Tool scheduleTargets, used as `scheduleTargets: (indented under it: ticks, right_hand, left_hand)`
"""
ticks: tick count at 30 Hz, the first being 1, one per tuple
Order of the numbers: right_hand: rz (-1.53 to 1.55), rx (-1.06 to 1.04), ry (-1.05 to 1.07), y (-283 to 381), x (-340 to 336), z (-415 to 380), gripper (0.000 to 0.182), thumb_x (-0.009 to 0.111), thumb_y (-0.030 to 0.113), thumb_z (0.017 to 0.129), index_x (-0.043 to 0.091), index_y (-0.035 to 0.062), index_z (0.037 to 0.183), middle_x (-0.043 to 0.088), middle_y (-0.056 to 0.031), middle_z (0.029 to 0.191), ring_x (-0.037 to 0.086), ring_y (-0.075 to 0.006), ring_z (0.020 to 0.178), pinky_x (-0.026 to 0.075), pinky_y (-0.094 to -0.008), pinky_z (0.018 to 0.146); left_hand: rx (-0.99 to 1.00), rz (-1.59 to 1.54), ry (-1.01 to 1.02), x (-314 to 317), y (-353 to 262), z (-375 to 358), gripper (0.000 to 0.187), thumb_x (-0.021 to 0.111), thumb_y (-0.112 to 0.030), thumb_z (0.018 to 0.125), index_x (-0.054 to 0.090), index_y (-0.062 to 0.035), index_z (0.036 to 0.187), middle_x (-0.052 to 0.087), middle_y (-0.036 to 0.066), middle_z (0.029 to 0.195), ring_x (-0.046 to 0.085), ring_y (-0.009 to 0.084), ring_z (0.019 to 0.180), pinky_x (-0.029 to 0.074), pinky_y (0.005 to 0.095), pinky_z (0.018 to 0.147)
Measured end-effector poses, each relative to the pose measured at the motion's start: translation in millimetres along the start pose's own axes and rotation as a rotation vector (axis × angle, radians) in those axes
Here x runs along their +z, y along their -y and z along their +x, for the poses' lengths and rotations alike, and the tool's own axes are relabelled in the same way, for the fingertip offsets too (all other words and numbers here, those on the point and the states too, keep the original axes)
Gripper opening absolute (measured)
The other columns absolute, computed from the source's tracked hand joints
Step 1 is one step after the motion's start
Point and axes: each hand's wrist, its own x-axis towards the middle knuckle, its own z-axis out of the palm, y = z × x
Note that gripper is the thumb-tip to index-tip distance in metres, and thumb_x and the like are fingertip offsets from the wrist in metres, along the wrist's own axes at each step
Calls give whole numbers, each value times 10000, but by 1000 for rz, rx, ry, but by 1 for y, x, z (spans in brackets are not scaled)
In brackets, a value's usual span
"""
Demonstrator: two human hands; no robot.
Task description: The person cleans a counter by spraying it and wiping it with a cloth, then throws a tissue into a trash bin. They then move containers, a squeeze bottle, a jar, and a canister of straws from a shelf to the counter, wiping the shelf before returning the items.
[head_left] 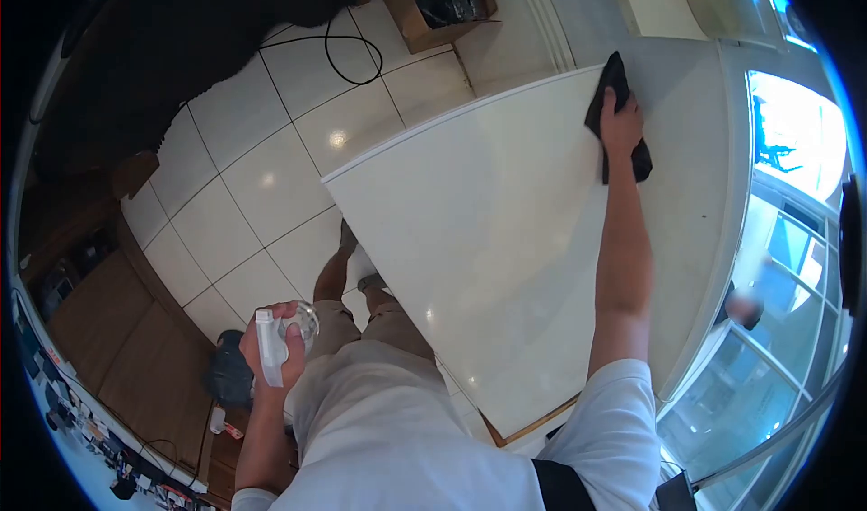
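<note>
My right hand [620, 122] reaches out at arm's length and presses a black cloth [612, 82] flat against the far corner of a white glossy table [488, 231]. My left hand [280, 344] hangs beside my hip, off the table's left edge, and grips a clear spray bottle with a white trigger head [271, 344]. My legs and sandalled feet [348, 240] stand on the tiled floor beside the table.
A cream tiled floor [262, 186] lies left of the table, with a black cable [348, 59] looping across it. A wooden crate [433, 9] stands at the back. A dark bag [228, 371] sits on the floor near wooden furniture. Glass windows [777, 267] run along the right.
</note>
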Motion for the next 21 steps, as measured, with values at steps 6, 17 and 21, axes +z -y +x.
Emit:
scheduleTargets:
  ticks: [6,17,21]
  right_hand:
    - [14,100,70,4,-14,14,676,470,589,941,654,-36,1123,671,-276,1090,634,-463,1044,494,-537,896]
    - [-25,41,149,-25,7,43,676,405,585,964,674,-27,1063,677,-282,1055,631,-469,1048,496,-535,900]
    - [-11,97,36,-1,-29,-4,671,414,578,963,680,-34,1037,686,-269,1046,648,-456,1020,508,-526,885]
  left_hand:
    - [-17,82,78,-2,-3,7,240,619,5,821,589,58,1053,689,182,953,721,273,895,567,370,814]
    - [-17,114,149,10,-5,18,234,623,-9,819,600,43,1046,704,177,935,723,262,893,564,357,813]
    - [2,114,189,20,-8,15,232,627,-20,826,598,42,1047,709,187,948,725,263,893,565,363,817]
